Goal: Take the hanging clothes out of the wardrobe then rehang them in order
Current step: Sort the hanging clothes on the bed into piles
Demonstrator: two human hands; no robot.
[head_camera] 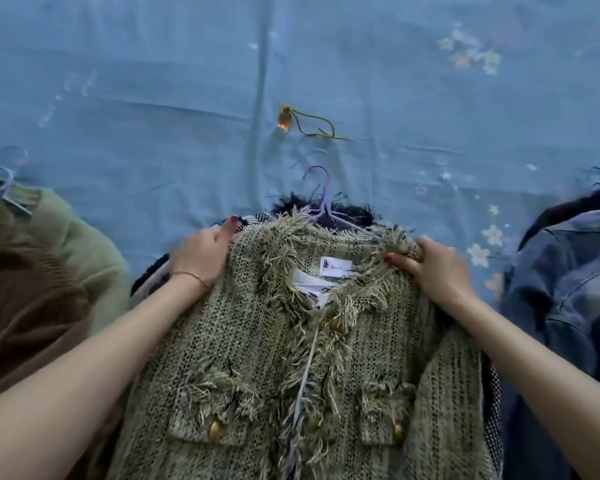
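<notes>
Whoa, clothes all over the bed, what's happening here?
A person is sorting clothes laid out on a blue bedsheet. Both hands grip the shoulders of a fringed green tweed jacket: the left hand on one side, the right hand on the other. A purple hanger pokes out above the collar. A green and brown sweater pile lies to the left, a denim jacket to the right, and a small gold tag on a cord lies further up the sheet.

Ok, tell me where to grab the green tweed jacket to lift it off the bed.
Probably best by both shoulders, from the sides, where the left hand and right hand already grip. The green tweed jacket lies flat, front up, and the purple hanger inside spans the shoulders, so they would carry it evenly.
</notes>
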